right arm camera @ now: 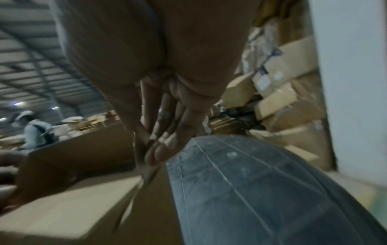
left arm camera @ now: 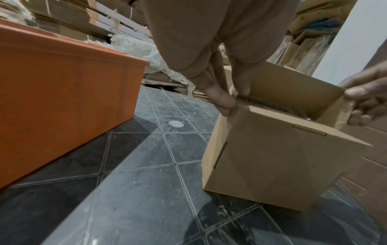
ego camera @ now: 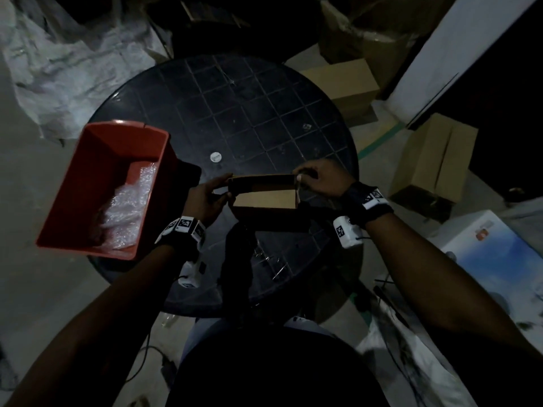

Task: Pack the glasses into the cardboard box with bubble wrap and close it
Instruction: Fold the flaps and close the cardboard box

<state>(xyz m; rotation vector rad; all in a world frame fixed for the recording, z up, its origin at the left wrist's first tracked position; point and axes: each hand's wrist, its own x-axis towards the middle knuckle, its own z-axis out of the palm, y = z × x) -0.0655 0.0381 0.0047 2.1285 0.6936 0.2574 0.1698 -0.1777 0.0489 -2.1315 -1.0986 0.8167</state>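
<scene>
A small brown cardboard box (ego camera: 266,198) stands on the round dark table (ego camera: 249,113), top open, its far flap upright. My left hand (ego camera: 217,189) pinches the box's left top edge, thumb and fingers clamped on the cardboard (left arm camera: 226,99). My right hand (ego camera: 305,177) pinches the top right corner, with its fingers (right arm camera: 163,149) lying along that edge. The box (left arm camera: 272,157) looks slightly tilted in the left wrist view. Its inside is hidden, and no glasses are visible. Bubble wrap (ego camera: 129,207) lies in a red plastic bin (ego camera: 97,177) at the left.
The red bin (left arm camera: 62,99) stands close to the left of the box. A small white disc (ego camera: 216,156) lies on the table beyond it. A dark cloth-like thing (ego camera: 238,254) lies at the near edge. Cardboard boxes (ego camera: 435,163) stand on the floor at the right.
</scene>
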